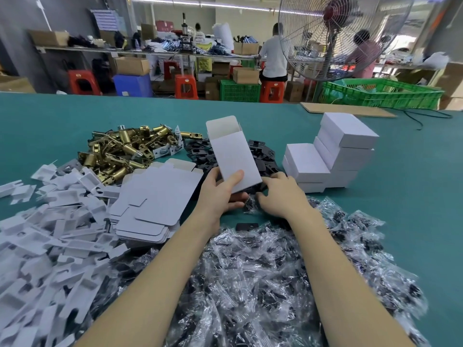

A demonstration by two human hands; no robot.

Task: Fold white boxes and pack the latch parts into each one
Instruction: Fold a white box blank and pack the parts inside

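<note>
Currently the left hand (220, 194) grips the lower end of an erected white box (231, 156), thumb laid across its front panel and the other fingers curled behind and beneath it. The box's long axis runs up and away from the person, leaning slightly left, with the open mouth and its raised tuck flap at the far end. The right hand (280, 194) sits just beside the box's lower right corner, palm down, fingers curled into the heap where black strike plates (263, 156) meet the clear screw bags (250, 266); whether it has pinched one yet I cannot tell, since the fingertips are hidden. Judgement: the step in hand is picking a part to load, and the right hand is the nearer one for it. Key relation: the box opening lies beyond and above the right hand, so any part must travel forward past the box body before entering. Brass latch bolts (125, 149) lie to the far left, across the flat box blanks (152, 199). Finished boxes (335, 156) are stacked on the green surface (400, 186), right of the held box.
</note>
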